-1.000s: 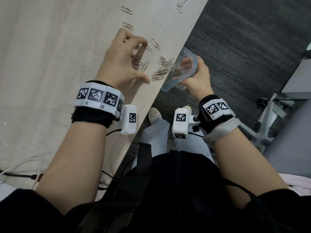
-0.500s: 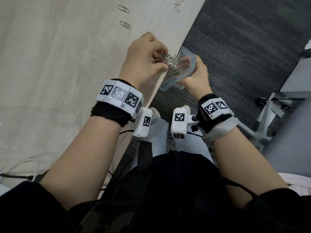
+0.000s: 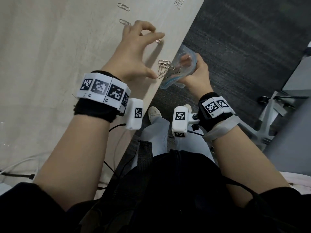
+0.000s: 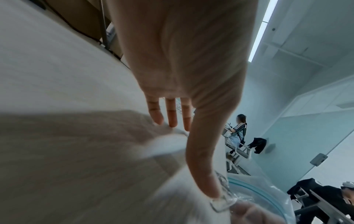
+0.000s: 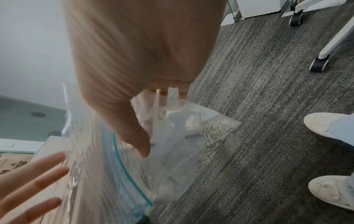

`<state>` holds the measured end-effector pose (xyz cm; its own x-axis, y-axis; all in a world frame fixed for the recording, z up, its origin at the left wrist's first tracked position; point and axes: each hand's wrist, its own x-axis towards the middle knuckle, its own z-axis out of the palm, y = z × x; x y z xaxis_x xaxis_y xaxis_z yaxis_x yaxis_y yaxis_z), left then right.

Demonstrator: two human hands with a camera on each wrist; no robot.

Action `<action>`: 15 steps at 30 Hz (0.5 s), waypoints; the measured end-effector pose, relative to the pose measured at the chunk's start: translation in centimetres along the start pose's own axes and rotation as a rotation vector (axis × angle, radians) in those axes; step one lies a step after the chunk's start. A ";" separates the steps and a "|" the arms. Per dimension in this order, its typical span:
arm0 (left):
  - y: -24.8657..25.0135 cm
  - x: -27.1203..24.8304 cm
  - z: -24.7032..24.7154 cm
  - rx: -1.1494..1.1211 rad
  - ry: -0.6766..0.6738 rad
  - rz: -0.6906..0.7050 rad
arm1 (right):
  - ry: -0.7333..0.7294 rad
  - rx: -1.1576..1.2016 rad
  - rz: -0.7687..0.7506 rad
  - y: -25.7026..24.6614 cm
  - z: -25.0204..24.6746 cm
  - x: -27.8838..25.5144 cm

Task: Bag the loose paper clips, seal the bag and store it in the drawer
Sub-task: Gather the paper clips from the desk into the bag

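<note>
Clips: a small bunch of loose clips (image 3: 164, 67) lies on the surface at its right edge, just beside the bag's mouth; the lowest one overhangs the edge. One more clip (image 3: 158, 41) lies farther up, under the left fingertips. Two single clips (image 3: 124, 22) (image 3: 123, 7) lie at the far side, left of the hand, and a few more (image 3: 180, 2) sit near the far right edge.
Bag: a clear zip bag (image 3: 178, 71) with a blue seal strip, held off the surface's right edge, over the carpet. Its mouth is open toward the surface. In the right wrist view a heap of clips (image 5: 212, 136) already rests in its lower corner.
Right hand: the right hand (image 3: 196, 76) grips the bag near its mouth, thumb (image 5: 138, 136) against the near wall, fingers curled behind the far one.
Left hand: the left hand (image 3: 133, 52) hovers over the surface with fingers spread wide and loosely bent, holding nothing. Its thumb (image 4: 203, 166) points at the bunch by the bag; whether it touches a clip I cannot tell.
Surface: pale wood-grain surface (image 3: 50, 64), its edge running diagonally from far right to near left.
Floor: dark grey carpet (image 3: 244, 47) on the right, with white shoes (image 5: 325, 125) and a chair's wheeled base (image 3: 272, 118) on it.
Cables: thin cables (image 3: 15, 172) lie at the near left of the surface.
</note>
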<state>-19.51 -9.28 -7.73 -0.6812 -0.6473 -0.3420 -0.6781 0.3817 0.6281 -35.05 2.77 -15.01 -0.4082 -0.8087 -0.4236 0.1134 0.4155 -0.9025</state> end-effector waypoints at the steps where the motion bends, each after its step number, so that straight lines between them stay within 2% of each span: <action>1: 0.0 0.0 -0.1 0.040 -0.024 -0.013 | 0.000 -0.004 -0.001 0.1 0.0 0.1; 4: 0.2 0.3 0.3 0.061 -0.019 -0.004 | 0.005 -0.018 -0.004 0.3 -0.1 0.2; 8: 0.7 0.7 1.7 -0.079 0.056 0.042 | 0.009 -0.020 -0.001 0.3 -0.1 0.3; 11: 1.2 1.1 2.7 -0.089 0.101 0.073 | 0.010 -0.009 -0.005 0.2 -0.2 0.3; 15: 2.0 1.5 3.4 -0.117 0.081 0.128 | 0.017 0.012 -0.013 -0.2 -0.1 0.4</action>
<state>-22.87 -7.24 -9.41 -0.7321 -0.6513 -0.1997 -0.5476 0.3883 0.7412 -35.35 2.45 -14.94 -0.4251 -0.8066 -0.4106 0.1188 0.4000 -0.9088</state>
